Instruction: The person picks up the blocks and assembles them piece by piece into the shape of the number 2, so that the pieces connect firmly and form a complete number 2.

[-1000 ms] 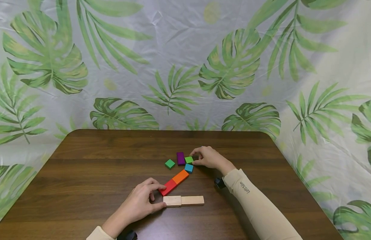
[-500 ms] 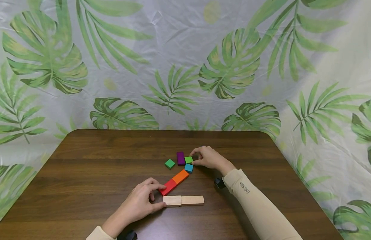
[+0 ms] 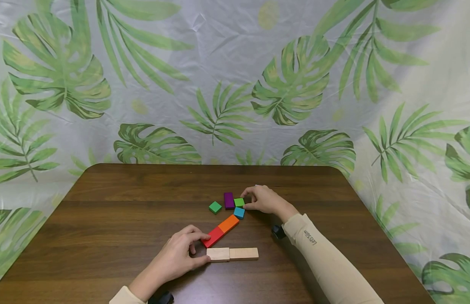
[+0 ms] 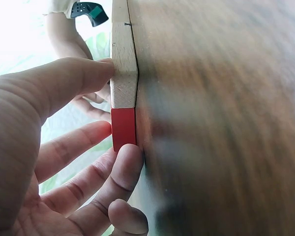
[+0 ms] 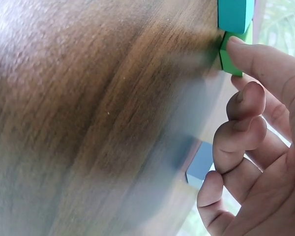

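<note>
My left hand (image 3: 180, 253) rests at the near ends of two rows: its thumb touches a plain wooden block (image 3: 218, 254), its index finger the red block (image 3: 213, 237). In the left wrist view the red block (image 4: 123, 129) appears just past the wooden block (image 4: 124, 83). An orange block (image 3: 229, 222) continues the red one, and a second wooden block (image 3: 244, 253) continues the first. My right hand (image 3: 263, 199) pinches a light green block (image 3: 239, 202) between thumb and index finger, its other fingers curled. Beside that block lie a blue block (image 3: 239, 213) and a purple block (image 3: 229, 201).
A darker green block (image 3: 215, 207) lies apart, left of the purple one. Behind my right hand, a grey-blue block (image 5: 200, 161) shows in the right wrist view, mostly hidden in the head view. A leaf-print curtain (image 3: 227, 63) hangs behind the wooden table (image 3: 117, 202).
</note>
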{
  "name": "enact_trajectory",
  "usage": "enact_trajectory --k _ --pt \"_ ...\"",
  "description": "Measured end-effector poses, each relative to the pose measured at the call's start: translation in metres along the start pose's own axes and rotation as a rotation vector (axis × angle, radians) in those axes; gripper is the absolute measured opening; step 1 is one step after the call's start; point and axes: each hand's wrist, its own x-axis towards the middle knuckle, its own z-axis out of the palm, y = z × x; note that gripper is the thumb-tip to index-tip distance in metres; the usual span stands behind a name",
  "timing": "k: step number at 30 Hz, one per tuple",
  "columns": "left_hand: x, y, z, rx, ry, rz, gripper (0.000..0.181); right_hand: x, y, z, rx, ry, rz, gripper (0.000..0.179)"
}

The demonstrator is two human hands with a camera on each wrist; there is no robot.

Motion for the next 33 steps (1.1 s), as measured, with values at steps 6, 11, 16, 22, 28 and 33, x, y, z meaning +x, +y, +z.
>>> enact_trajectory --k 6,11,16,22,28,33 --pt "0.0 0.0 0.0 0.001 0.003 0.003 0.043 -0.002 0.001 -0.005 0.039 -0.015 0.029 0.034" --pt "0.0 -0.001 0.001 0.002 0.004 0.001 0.043 -0.004 0.006 -0.013 0.053 0.012 0.029 0.031" --pt "-0.001 -0.001 0.0 -0.005 0.004 0.003 0.043 -0.006 0.01 -0.02 0.043 0.036 0.032 0.031" --pt "0.0 -0.002 0.0 -0.005 0.0 0.003 0.043 -0.004 0.008 -0.023 0.026 0.064 -0.005 0.029" --pt "0.0 -0.002 0.0 0.0 0.0 0.004 0.044 0.002 -0.004 -0.024 0.008 0.054 -0.039 0.03" --pt "0.0 -0.001 0.0 0.002 0.003 0.009 0.044 0.008 -0.012 -0.019 0.001 0.02 -0.036 0.031"
